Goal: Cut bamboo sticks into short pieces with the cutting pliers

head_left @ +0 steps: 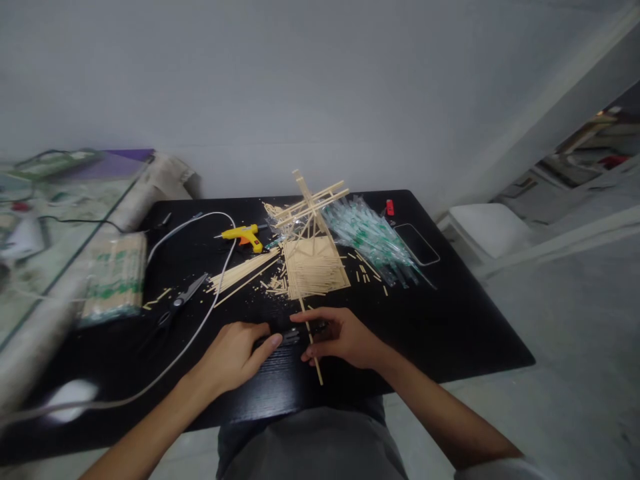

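Note:
Near the table's front edge, my left hand (235,355) is closed around the dark handle of a small tool with metal jaws, which looks like pliers (290,336). Its jaws point right, close to a thin wooden stick (319,375). My right hand (345,339) has its thumb and fingers closed about that stick, which runs lengthwise away from me. Just beyond my hands lies a wooden stick model (313,257), with a flat panel of sticks and a crossed frame rising behind it. Whether the held stick touches the panel, I cannot tell.
Left of the model lie a yellow glue gun (243,236), loose sticks (245,270), scissors (180,302) and a white cable (205,320). A pack of sticks (114,277) is farther left. Plastic wrappers (375,237), a phone (416,243) and a red object (390,207) lie right.

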A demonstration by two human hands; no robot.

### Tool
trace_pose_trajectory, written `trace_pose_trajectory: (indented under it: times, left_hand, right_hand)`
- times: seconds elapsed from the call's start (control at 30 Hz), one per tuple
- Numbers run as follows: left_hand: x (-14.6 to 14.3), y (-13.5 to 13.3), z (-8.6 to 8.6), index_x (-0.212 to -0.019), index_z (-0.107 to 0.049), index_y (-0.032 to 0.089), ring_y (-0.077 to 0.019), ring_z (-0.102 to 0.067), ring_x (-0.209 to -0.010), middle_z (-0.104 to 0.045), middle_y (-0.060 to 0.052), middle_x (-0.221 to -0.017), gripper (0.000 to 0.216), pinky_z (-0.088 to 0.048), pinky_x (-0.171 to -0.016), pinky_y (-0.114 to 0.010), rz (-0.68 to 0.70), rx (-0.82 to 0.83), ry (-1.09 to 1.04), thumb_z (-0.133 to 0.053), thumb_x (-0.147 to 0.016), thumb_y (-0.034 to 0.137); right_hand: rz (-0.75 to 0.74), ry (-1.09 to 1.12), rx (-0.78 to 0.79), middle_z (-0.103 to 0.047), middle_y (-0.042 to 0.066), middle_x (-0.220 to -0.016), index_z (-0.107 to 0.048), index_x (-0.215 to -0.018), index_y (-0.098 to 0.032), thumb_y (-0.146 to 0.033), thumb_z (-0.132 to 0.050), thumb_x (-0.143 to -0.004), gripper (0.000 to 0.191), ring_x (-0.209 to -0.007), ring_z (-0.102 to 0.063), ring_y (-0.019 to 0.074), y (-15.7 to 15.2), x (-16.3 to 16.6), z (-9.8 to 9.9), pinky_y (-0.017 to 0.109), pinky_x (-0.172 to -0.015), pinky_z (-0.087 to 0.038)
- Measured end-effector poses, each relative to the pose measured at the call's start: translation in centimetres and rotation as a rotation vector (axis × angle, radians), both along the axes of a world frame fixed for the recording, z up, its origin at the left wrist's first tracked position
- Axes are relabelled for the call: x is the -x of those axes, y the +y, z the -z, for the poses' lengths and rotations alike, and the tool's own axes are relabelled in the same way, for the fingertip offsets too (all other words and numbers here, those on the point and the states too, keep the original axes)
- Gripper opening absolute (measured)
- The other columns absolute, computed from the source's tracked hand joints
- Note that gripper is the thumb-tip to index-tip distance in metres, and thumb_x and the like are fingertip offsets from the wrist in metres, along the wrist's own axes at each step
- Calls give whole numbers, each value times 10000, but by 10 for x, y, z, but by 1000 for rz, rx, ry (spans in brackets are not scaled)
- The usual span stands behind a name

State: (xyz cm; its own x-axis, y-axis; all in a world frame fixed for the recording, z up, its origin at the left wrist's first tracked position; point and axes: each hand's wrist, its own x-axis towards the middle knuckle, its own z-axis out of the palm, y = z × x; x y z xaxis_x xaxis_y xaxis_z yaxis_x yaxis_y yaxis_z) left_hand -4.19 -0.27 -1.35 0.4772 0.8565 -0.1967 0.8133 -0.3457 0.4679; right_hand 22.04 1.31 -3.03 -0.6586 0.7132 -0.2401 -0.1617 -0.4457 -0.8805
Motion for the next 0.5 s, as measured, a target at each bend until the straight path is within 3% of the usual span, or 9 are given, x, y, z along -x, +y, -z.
trace_pose_trajectory:
  times: [0.27, 0.4, 0.5]
  left_hand:
    - [8, 4, 4, -720, -631, 197, -230, -681, -661, -687, -70, -673, 585, -383, -622, -309, -59, -71, 105, -303, -1030, 568]
    - [19, 10, 1, -660, -644, 204, -225, -656, -606, -669, -52, -607, 584, -370, -604, -308, -204, -66, 81, -377, -1001, 597]
    - [19, 13, -4, -609, -597, 202, -194, -602, -571, -622, -14, -567, 592, -378, -594, -292, -329, -30, -93, -397, -986, 613]
  right_hand:
    - [70, -52, -73, -787, 25, -827, -699, -1287, -212, -274, -904, -719, 607, -743, -772, 197, -2, -1, -3, 333, -739, -624]
    - [104, -54, -92, -796, 27, -803, -666, -1341, -220, -244, -878, -757, 622, -707, -764, 179, -3, -5, -10, 318, -734, -610]
    - [103, -44, -89, -800, 31, -811, -669, -1334, -222, -234, -878, -756, 615, -713, -763, 170, -4, -5, -10, 302, -745, -599]
